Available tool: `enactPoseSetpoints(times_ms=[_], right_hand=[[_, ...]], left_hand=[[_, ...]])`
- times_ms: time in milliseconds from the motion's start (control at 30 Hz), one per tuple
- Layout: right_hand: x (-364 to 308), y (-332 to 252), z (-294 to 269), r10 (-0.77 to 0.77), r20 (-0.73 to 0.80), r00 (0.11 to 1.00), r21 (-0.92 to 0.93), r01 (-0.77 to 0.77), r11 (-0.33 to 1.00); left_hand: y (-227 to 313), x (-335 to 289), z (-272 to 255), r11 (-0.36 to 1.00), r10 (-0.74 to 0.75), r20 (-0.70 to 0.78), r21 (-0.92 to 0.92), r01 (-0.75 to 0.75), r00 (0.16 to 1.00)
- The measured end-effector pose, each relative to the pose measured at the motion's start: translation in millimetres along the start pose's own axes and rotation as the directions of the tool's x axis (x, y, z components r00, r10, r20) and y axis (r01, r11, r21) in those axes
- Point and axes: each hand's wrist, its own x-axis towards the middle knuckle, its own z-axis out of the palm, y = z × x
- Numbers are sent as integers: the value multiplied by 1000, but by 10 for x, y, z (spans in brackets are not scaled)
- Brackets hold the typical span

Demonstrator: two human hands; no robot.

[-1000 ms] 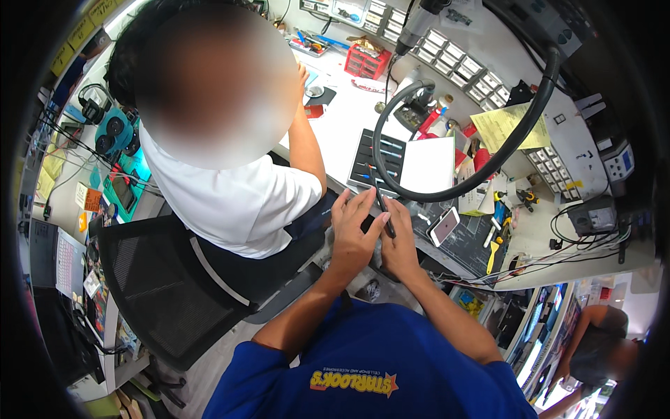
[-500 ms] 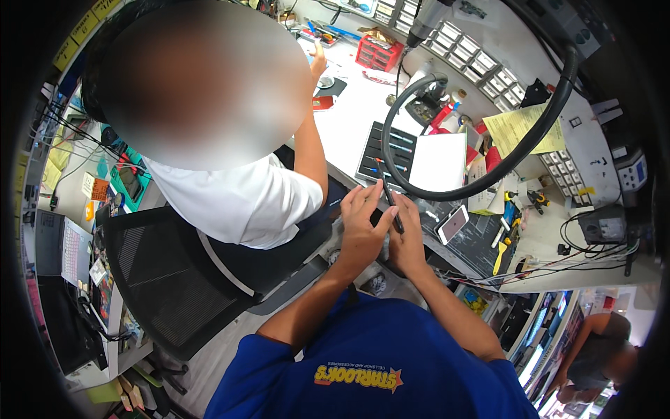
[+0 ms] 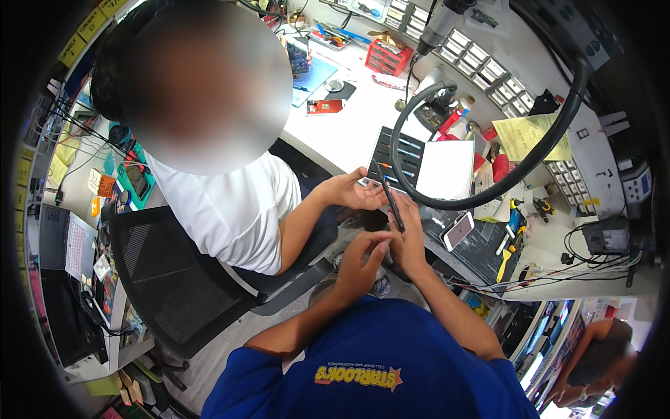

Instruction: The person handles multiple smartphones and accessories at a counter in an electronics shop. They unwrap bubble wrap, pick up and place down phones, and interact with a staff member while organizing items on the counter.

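Note:
A slim black pen-shaped tool [image 3: 393,204] slants across my right hand [image 3: 409,241], closed around its lower part. Its exact kind is unclear. Just below and left of it, my left hand [image 3: 357,269] is held with fingers stretched out and nothing in it. A co-worker's hand [image 3: 354,192] reaches in from the left, palm up, its fingertips close to the black tool; whether they touch it is unclear. Beyond our hands lies an open box [image 3: 438,170] with a white lid and a dark insert holding several slim tools [image 3: 407,145] with coloured ends.
A thick black hose [image 3: 481,201] loops over the box. A phone [image 3: 458,232] lies on a dark mat [image 3: 481,260] at right, near a yellow brush [image 3: 504,262]. The co-worker sits left, beside a black mesh chair back [image 3: 178,279]. A red drawer box [image 3: 388,56] stands farther back.
My left hand has drawn back from the black tool toward me. The co-worker's arm has swung down, bringing an open hand beside the tool. My right hand has kept its hold.

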Motion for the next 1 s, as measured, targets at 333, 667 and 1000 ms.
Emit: enactPoseSetpoints(times_ms=[333, 667, 1000], right_hand=[[64, -48, 85, 11, 28, 1000, -58, -10, 998], [55, -44, -9, 80, -36, 996, -31, -81, 996], [-455, 337, -315, 383, 210, 899, 112, -411, 905]], left_hand=[[84, -102, -199, 987, -151, 41, -54, 154, 988], [72, -34, -213, 982, -134, 43, -128, 138, 990], [15, -35, -220, 944, -298, 119, -110, 310, 947]])
